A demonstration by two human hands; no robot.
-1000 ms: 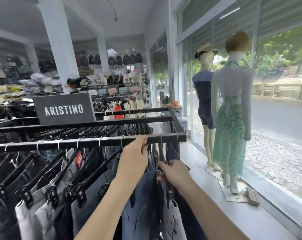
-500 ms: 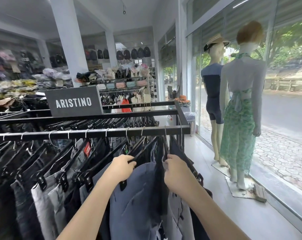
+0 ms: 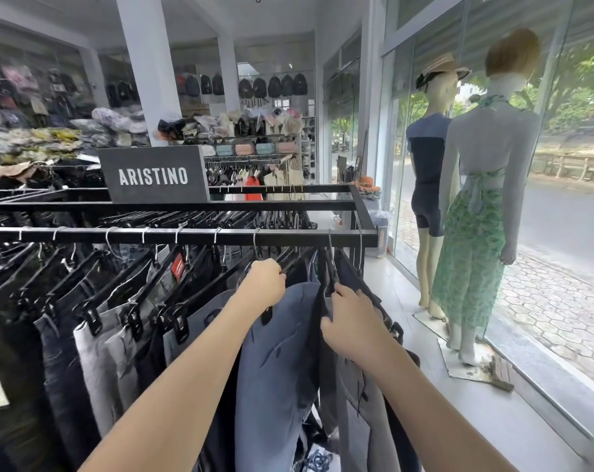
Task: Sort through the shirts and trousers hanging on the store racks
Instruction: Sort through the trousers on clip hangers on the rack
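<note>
A black rack rail (image 3: 193, 236) carries several trousers on black clip hangers, dark and grey denim (image 3: 94, 356) to the left. My left hand (image 3: 264, 282) grips the black hanger of a pair of blue-grey trousers (image 3: 275, 362) just below the rail. My right hand (image 3: 351, 321) grips the hanger and waistband of the grey trousers (image 3: 360, 420) beside them, near the rail's right end. Between the two hangs a dark garment edge-on.
A grey ARISTINO sign (image 3: 153, 174) sits on the rack top. Two mannequins (image 3: 472, 212) stand on the white floor by the glass shopfront at right. White pillars (image 3: 145, 63), further racks and shelves of bags and hats fill the back.
My left hand dropped from the rail down to the hanger of the blue-grey trousers. My right hand stayed on the neighbouring hanger. The view shifted slightly left and closer.
</note>
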